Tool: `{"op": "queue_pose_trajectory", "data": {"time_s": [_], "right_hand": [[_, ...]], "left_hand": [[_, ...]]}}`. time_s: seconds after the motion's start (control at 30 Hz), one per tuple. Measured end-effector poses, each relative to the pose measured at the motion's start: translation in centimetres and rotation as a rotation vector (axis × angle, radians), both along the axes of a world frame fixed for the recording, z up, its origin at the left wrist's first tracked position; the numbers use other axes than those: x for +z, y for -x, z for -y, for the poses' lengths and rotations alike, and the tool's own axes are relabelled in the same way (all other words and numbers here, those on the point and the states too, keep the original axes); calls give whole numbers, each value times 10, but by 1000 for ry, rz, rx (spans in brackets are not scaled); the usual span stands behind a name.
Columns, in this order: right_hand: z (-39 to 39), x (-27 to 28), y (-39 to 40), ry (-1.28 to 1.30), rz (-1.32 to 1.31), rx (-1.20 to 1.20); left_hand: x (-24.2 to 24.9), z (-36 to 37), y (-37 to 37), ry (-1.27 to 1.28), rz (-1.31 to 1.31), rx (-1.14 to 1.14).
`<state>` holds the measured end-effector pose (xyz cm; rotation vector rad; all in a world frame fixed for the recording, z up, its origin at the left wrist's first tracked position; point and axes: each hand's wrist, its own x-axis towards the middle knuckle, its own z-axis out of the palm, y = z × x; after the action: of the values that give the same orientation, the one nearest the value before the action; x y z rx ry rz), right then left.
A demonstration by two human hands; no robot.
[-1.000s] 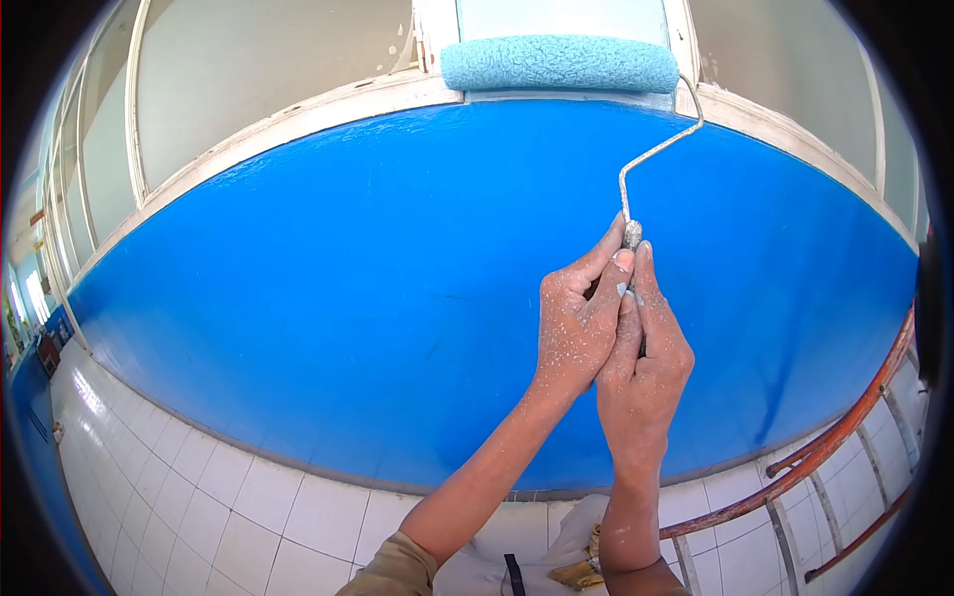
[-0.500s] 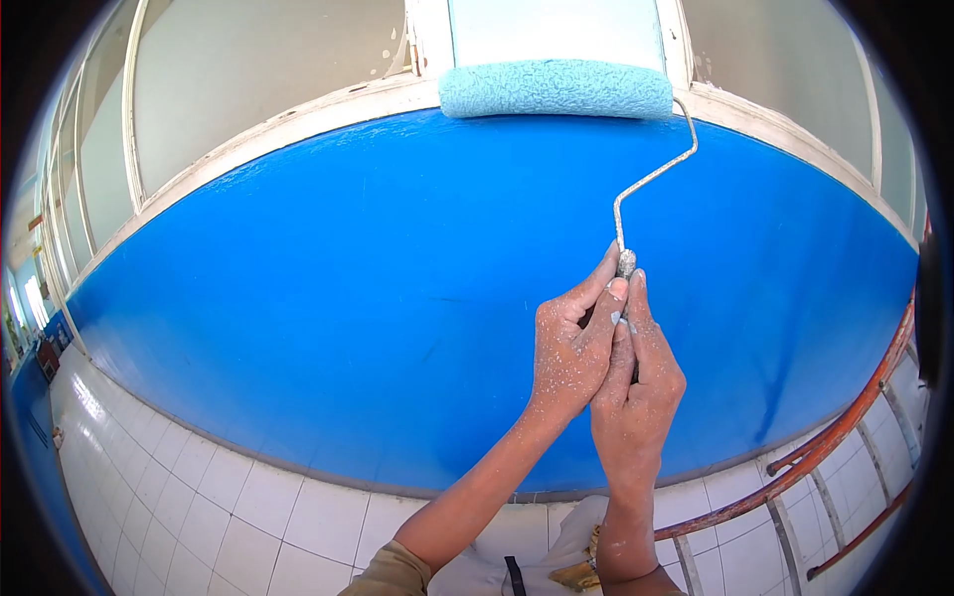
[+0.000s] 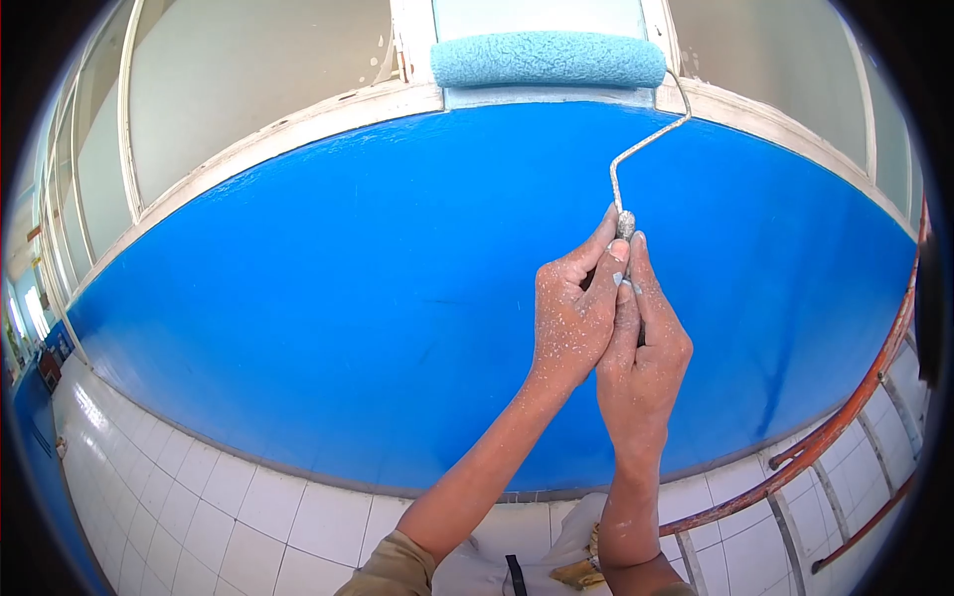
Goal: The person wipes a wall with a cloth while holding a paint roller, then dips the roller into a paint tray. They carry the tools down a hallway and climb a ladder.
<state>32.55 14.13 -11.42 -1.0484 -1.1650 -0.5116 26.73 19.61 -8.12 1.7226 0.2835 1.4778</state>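
A paint roller (image 3: 549, 60) with a fluffy light-blue sleeve spans the pale-blue strip between two window frames, just above the blue wall (image 3: 397, 258). Its bent, paint-flecked wire leads down to a handle that both hands wrap. My left hand (image 3: 576, 313), speckled with paint, closes round the upper handle, thumb and fingers near the wire. My right hand (image 3: 644, 343) is closed on the handle beside and slightly below it. Most of the handle is hidden by the fingers.
White window frames (image 3: 288, 129) with frosted panes flank the pale strip (image 3: 545, 15). At the right leans a ladder-like frame with reddish-brown rails (image 3: 845, 412). White floor tiles (image 3: 248, 507) run along the wall's foot. An olive sleeve (image 3: 393, 566) covers my left forearm near the elbow.
The roller has moved up a little, from the top edge of the blue wall onto the pale strip, exposing the ledge beneath. Both hands have risen with it, grip unchanged.
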Motion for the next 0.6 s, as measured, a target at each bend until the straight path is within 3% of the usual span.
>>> {"op": "queue_pose_trajectory", "data": {"time_s": [0.17,0.33,0.47,0.6], "right_hand": [[2,-13,-5,-37,23,-27],[13,0,0,134,-144,98],[10,-16,-6,101,-84,41],[14,1,-3,137,-112,49]], "left_hand": [[-23,1,-11,-46,9,51],[-14,0,-11,-15,19,7],[-30,-2,-16,-32,0,62],[-13,0,-16,-3,70,5]]}}
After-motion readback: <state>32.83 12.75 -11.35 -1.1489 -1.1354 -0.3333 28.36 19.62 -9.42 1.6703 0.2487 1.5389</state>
